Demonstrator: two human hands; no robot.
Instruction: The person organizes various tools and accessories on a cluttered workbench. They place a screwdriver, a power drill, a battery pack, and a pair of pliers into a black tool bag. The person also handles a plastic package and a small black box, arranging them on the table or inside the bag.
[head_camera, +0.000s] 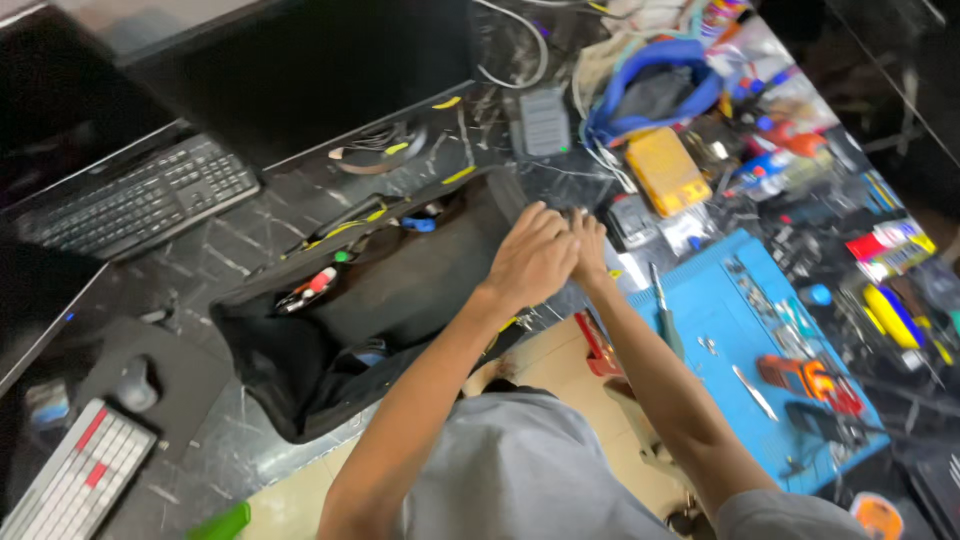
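Fingers of the left hand (532, 258) and right hand (590, 245) curl together, pressed side by side on the edge of an opened black device (400, 290); whether they grip anything cannot be told. The device lies on a dark marble bench (250, 240), beside a blue work mat (740, 330) and a yellow meter (665, 170).

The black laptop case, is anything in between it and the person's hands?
Nothing visible does. The left hand and right hand are pressed together right at the far corner of the black laptop case, seemingly already touching it. The picture is blurred there.

electronics repair workshop: blue work mat (720, 300), screwdrivers (664, 310), yellow meter (665, 170), opened laptop (380, 290), keyboards (140, 200).
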